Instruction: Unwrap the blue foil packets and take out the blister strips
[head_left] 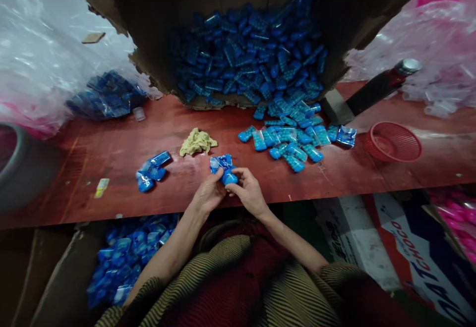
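Observation:
My left hand [211,191] and my right hand [250,191] meet at the front edge of the red table. Between them is a small container with a rounded blue end [229,178], and a shiny blue printed wrapper [220,161] sticks out beyond the fingers. Left thumb and fingers pinch the wrapper side; right thumb and fingers close on the rounded end. How far the wrapper covers the container is hard to make out. Just beyond lies a crumpled yellowish cloth [198,142]. A few blue wrapped pieces [152,171] rest to the left, and a pile of see-through, blue-ended containers of beads [286,136] to the right.
A torn cardboard box [145,67] holding many blue-ended containers opens toward me. Rightward are a dark upright post [379,89] and a red plastic basket [394,142]. A grey bucket [22,168] stands left. Below the table edge, blue wrapped pieces [130,252] fill a box.

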Action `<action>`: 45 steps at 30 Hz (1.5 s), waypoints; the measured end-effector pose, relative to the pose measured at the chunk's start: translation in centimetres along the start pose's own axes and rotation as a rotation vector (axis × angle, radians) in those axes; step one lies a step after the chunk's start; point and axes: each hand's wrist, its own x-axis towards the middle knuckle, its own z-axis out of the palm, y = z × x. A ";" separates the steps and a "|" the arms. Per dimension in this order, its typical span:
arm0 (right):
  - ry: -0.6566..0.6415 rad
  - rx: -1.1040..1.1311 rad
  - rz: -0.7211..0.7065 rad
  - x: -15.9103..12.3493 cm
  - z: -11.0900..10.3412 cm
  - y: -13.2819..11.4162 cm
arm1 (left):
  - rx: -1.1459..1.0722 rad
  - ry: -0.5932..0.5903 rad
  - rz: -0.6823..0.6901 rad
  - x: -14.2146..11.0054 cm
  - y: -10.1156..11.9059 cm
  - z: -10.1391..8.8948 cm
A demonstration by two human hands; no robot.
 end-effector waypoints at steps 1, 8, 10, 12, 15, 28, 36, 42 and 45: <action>0.041 -0.086 -0.043 -0.1 0.0 0.0 | -0.011 0.027 0.028 0.0 0.0 0.2; 0.087 -0.379 -0.250 -0.5 -0.3 0.2 | 0.101 0.041 0.187 0.3 0.2 0.3; -0.007 -0.239 -0.165 -0.3 -0.4 0.2 | 0.115 -0.001 0.141 0.3 0.3 -0.1; -0.069 -0.124 -0.094 -0.1 -0.7 0.3 | 0.114 -0.044 0.096 0.3 0.4 -0.5; -0.069 -0.172 -0.136 0.3 -1.2 -0.1 | 0.100 -0.100 0.032 0.3 0.4 -0.8; -0.068 -0.720 -0.363 -0.4 -2.5 -3.2 | 0.121 -0.206 -0.042 0.3 0.2 -1.4; -0.171 -0.481 -0.271 0.0 -2.5 -3.1 | 0.116 -0.289 -0.078 0.0 -0.7 -1.5; -0.225 -0.403 -0.213 -0.1 -2.7 -3.8 | 0.117 -0.275 -0.095 -0.3 -0.7 -1.2; -0.292 -0.372 -0.196 0.1 -3.0 -4.1 | 0.118 -0.282 -0.098 -0.4 -0.7 -1.4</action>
